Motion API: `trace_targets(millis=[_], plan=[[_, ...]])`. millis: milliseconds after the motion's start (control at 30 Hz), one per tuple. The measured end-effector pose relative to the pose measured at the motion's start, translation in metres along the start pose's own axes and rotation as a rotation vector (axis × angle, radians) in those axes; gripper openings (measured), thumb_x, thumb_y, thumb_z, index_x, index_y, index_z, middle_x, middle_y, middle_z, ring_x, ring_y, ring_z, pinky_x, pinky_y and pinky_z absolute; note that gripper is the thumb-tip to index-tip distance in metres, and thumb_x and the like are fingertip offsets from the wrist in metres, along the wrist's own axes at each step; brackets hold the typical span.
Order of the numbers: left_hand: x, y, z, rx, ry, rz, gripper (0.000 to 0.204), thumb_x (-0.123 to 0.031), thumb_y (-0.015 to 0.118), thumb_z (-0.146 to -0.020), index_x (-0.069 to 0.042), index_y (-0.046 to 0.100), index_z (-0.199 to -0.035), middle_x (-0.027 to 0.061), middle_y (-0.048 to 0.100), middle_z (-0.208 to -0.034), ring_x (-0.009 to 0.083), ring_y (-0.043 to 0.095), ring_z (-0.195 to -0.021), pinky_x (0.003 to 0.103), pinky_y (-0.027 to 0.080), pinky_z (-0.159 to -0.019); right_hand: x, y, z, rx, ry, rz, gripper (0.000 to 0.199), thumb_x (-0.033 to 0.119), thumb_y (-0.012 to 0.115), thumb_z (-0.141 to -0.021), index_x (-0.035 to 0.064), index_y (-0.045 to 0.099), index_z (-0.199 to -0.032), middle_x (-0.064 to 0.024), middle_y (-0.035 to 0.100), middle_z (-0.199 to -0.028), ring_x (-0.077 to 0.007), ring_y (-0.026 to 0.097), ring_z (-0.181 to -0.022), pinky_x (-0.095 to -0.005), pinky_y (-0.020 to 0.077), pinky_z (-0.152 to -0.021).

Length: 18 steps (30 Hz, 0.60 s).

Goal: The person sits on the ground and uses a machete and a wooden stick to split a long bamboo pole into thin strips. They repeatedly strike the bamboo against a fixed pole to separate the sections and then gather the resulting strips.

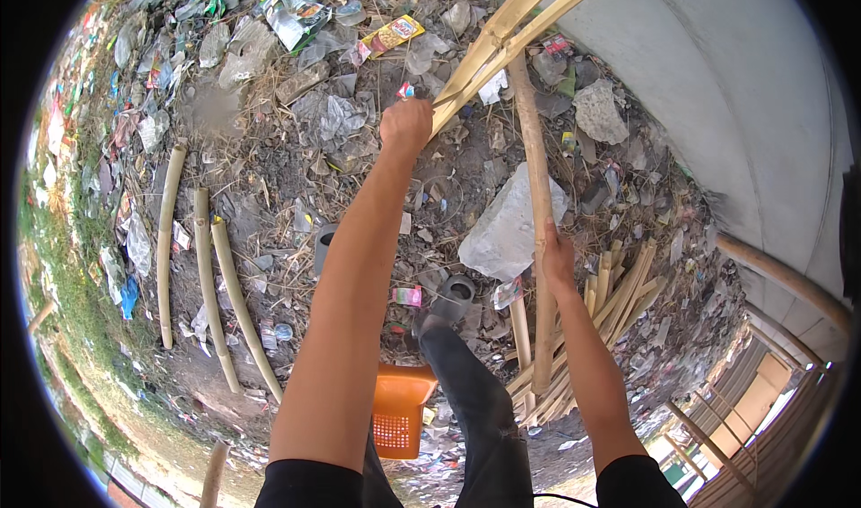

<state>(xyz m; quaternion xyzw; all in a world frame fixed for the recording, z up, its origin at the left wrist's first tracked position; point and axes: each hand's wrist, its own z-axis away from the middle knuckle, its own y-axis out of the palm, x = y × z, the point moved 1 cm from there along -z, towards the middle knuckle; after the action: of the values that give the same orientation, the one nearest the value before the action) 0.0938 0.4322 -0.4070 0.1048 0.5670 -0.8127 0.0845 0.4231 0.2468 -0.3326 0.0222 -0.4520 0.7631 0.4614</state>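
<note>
My left hand (406, 125) is closed in a fist beside a split bamboo pole (484, 64). A thin dark-bladed tool (445, 101) shows between the fist and the bamboo; its handle is hidden in my fingers. The pale halves of that pole spread apart toward the top edge. Lower on the right, my right hand (558, 259) grips a round, light-brown bamboo pole (539, 176), which stands close to lengthwise in the view. This pole passes in front of a large pale stone block (507, 230). Its upper end meets the split bamboo.
Split bamboo strips (628, 302) lie in a pile by my right forearm. Several uncut bamboo poles (205, 284) rest at left. An orange plastic chair (397, 414) stands by my legs, near my grey shoe (456, 295). Litter covers the ground; a grey wall (744, 86) bounds the right.
</note>
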Motion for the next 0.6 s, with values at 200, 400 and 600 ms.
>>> trace_targets(millis=[200, 400, 600], plan=[[-0.001, 0.026, 0.021, 0.016, -0.029, 0.039, 0.021, -0.027, 0.055, -0.101, -0.012, 0.068, -0.105, 0.0127, 0.075, -0.085, 0.0325, 0.075, -0.083, 0.045, 0.060, -0.070, -0.039, -0.133, -0.017, -0.384, -0.274, 0.954, 0.079, 0.051, 0.077, -0.087, -0.0062, 0.054, -0.136, -0.0278, 0.062, -0.121, -0.0374, 0.063, -0.114, -0.0484, 0.0533, -0.093], [0.020, 0.014, 0.058, 0.193, -0.061, 0.018, 0.025, -0.027, 0.055, -0.101, -0.009, 0.064, -0.116, 0.0174, 0.071, -0.111, 0.0338, 0.072, -0.101, 0.044, 0.057, -0.084, 0.306, -0.136, 0.049, -0.048, -1.128, -0.642, 0.089, 0.040, 0.086, -0.083, -0.0007, 0.042, -0.149, -0.0235, 0.052, -0.141, -0.0305, 0.058, -0.124, -0.0422, 0.0504, -0.103], [-0.048, -0.169, 0.084, -0.266, -0.152, 0.997, 0.085, -0.052, 0.061, -0.096, 0.003, 0.033, -0.154, 0.0315, 0.037, -0.152, 0.0448, 0.040, -0.141, 0.054, 0.034, -0.117, 0.364, -0.120, 0.077, -0.053, -0.978, -0.430, 0.057, 0.018, 0.081, -0.087, -0.0019, 0.053, -0.132, -0.0175, 0.061, -0.130, -0.0220, 0.061, -0.119, -0.0372, 0.0565, -0.091]])
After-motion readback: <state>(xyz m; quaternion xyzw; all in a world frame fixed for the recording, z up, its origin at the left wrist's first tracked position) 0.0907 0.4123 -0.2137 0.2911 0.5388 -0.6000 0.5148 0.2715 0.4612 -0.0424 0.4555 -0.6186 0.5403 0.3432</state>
